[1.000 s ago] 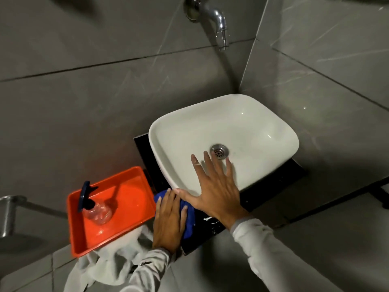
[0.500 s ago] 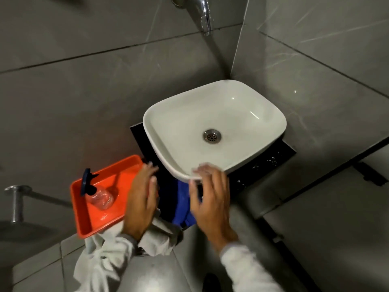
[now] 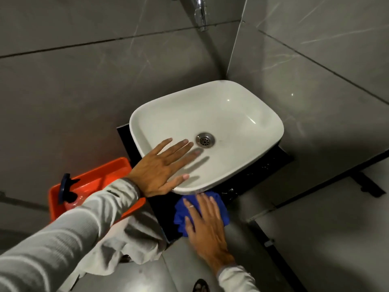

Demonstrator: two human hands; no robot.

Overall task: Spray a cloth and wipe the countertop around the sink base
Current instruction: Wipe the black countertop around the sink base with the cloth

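Left hand (image 3: 162, 171): fingers spread flat over sink (image 3: 231, 114) rim at 7 o'clock
Right hand (image 3: 207, 226): palm pressing blue cloth (image 3: 181, 216) on countertop (image 3: 263, 167)

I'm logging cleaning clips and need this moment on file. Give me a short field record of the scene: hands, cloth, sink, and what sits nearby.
left hand: flat and open, spread over the near-left rim of the sink
right hand: palm down, pressing the blue cloth
blue cloth: bunched on the black countertop just in front of the sink
sink: white basin on the countertop, bowl bare
black countertop: exposed at right and front
orange tray: left of sink, holds the spray bottle
spray bottle: lying in tray
white cloth: draped below tray
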